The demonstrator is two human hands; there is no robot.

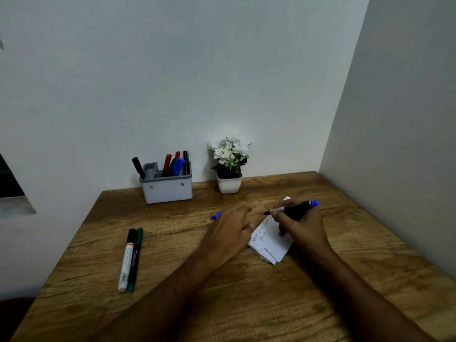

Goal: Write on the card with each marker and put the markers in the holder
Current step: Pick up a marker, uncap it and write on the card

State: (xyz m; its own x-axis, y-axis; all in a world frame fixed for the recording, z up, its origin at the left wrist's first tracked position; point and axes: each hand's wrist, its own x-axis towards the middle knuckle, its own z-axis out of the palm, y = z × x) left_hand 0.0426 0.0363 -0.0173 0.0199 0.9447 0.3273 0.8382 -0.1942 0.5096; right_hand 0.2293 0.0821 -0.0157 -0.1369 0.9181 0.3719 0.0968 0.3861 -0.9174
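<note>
A white card (270, 243) with handwriting lies on the wooden table (172, 280), right of centre. My right hand (302, 227) grips an uncapped blue-ended black marker (293, 208), its tip over the card's top edge. My left hand (228, 230) rests beside the card's left edge and holds a blue cap (216, 215), which pokes out past the fingers. A white marker (126, 261) and a green marker (135, 260) lie side by side at the left. The grey holder (170, 190) at the back holds several markers.
A small white pot of white flowers (229, 166) stands against the back wall, right of the holder. A side wall (394, 144) closes off the table's right edge. The table's left edge runs just beyond the two lying markers.
</note>
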